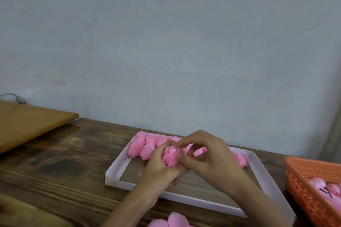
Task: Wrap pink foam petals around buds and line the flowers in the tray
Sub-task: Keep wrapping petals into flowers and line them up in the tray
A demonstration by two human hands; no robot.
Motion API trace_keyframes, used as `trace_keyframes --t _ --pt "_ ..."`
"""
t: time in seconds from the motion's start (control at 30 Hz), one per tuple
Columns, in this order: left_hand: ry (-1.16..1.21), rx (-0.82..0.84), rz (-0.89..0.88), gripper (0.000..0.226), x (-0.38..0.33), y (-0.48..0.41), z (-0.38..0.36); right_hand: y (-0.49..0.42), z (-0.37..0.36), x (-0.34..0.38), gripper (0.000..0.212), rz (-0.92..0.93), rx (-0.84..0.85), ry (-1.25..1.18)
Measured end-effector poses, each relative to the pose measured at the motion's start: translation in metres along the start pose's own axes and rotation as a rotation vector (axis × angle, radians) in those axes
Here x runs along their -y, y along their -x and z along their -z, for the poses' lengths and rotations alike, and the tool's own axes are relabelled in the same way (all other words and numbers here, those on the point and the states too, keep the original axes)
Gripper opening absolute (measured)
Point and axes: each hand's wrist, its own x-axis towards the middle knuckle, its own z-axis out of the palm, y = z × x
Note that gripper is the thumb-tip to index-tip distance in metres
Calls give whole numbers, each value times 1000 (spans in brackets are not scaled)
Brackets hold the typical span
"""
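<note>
Left hand (160,165) grips a pink foam flower (170,157) from below and from the left, fingers curled round its base. Right hand (209,155) arches over the same flower from the right: thumb against its side, fingers curled over the top and meeting the left fingertips. A pink foam piece (200,150) shows in the gap under the right fingers; cannot tell whether it is held or lies behind.

Both hands hang over the middle of the white tray (118,176), flower clear of the tray floor. Row of finished flowers (145,146) lies packed along the tray's far side, from its far-left corner rightward behind the hands. Near half of the tray floor shows bare brown card.

Tray sits right of the table's (64,162) middle, far side close to the table's far edge at the wall (166,42). Loose petals (177,220) lie at the table's near edge, just in front of the tray. Orange perforated basket (304,180) stands at the table's right edge, just beside the tray, with pink buds (332,190) inside. Open wood lies left of the tray; a lighter board (27,121) overlaps the far-left corner.
</note>
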Motion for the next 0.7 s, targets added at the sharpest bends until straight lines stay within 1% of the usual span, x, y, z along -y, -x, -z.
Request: trace_keyframes --t 0.07,0.23,0.3,0.33,0.43,0.53,0.57,0.6,0.63,0.67,0.7 --pt "16 -1 -11 61 -1 0 0 1 -1 2 20 28 -6 11" --pt "-35 -31 -18 62 0 -3 0 1 3 1 28 92 41 74" --pt "-62 -33 -22 54 1 -3 0 1 3 0 33 102 55 103" --pt "-76 -28 -18 54 1 -3 -1 1 2 0 33 105 58 107" --pt "-100 -21 8 69 1 -3 -2 1 1 0 26 110 52 122" --pt "-92 -20 24 71 1 -2 -2 2 -2 0 21 121 46 141" --pt "-90 -18 26 68 1 -2 -3 2 -3 0 20 122 53 144" --pt "-92 -15 26 59 0 -2 -3 2 -4 0 20 122 62 146" --pt "-99 -10 14 43 -1 -2 -3 2 -5 -1 20 118 75 143" --pt "-103 -5 1 33 -3 -1 -4 2 -5 -2 20 111 92 136" --pt "-110 -3 -2 31 -3 -1 -3 1 -5 -2 20 104 112 129"
